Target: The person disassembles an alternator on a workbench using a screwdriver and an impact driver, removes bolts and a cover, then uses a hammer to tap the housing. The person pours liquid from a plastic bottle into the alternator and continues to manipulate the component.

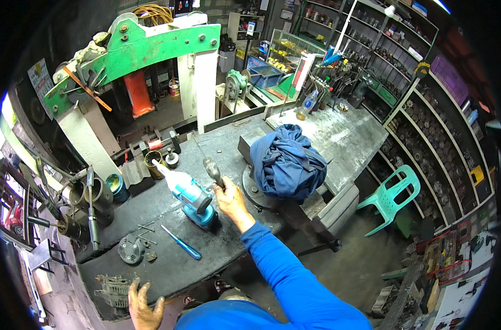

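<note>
My right hand [233, 202] is closed round the grey handle of a screwdriver-like tool [211, 166], its thin shaft pointing away over the bench. Beside that hand, a white bottle with a blue label [180, 184] leans by a blue container [204, 219]. My left hand [144, 309] is low at the bench's near edge, fingers apart and holding nothing, next to a finned metal alternator part [114, 290]. Between the hands lie a blue-handled screwdriver [182, 243], a round slotted metal cover [131, 249], several long bolts [146, 231] and a small blocky piece [151, 256].
A blue cloth [289, 159] covers the top of a bench vise [256, 192] to the right. Metal pots with tools [96, 195] stand at left. Behind the dark bench [206, 258] rises a green-and-white press frame [151, 44]. A turquoise chair [390, 195] stands before the shelves.
</note>
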The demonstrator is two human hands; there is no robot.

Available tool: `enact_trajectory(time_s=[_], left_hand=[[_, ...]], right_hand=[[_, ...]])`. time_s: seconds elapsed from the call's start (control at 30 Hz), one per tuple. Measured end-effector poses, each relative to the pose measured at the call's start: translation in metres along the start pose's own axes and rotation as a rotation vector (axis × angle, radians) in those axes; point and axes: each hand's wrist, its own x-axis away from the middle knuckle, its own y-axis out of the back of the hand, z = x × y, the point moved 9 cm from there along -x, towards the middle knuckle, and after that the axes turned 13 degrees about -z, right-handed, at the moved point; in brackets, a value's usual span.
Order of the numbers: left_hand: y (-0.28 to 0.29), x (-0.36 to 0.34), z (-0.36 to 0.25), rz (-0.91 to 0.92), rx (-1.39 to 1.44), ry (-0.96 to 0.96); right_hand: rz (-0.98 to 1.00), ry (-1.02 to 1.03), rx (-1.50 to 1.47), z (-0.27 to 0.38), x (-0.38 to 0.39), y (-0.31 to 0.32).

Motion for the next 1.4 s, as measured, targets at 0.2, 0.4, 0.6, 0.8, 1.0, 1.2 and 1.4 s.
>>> enact_trajectory(time_s=[0.2, 0.4, 0.6, 0.8, 1.0, 1.2, 1.4], left_hand=[[-0.004, 0.0, -0.001, 0.0, 0.112, 0.024], [-0.027, 0.01, -0.003, 0.1, 0.185, 0.03], [-0.089, -0.015, -0.021, 0.254, 0.286, -0.075], [-0.135, -0.044, -0.09, 0.168, 0.309, -0.169], [-0.2, -0.052, -0.188, 0.48, 0.546, -0.148], [-0.289, -0.001, -0.241, 0.54, 0.386, 0.327], [-0.292, 0.122, -0.268, 0.509, 0.03, 0.498]], right_hand=[[-0.081, -0.004, 0.445, -0.035, 0.014, 0.009], [-0.018, 0.004, 0.742, -0.079, 0.048, 0.004], [0.025, 0.131, 0.402, -0.003, 0.114, 0.087], [-0.06, -0.049, -0.197, 0.067, 0.127, 0.322], [-0.355, 0.083, -0.236, 0.011, -0.015, 0.492], [-0.161, 0.168, 0.333, -0.163, -0.268, 0.44], [-0.304, 0.082, 0.365, -0.23, -0.458, 0.385]])
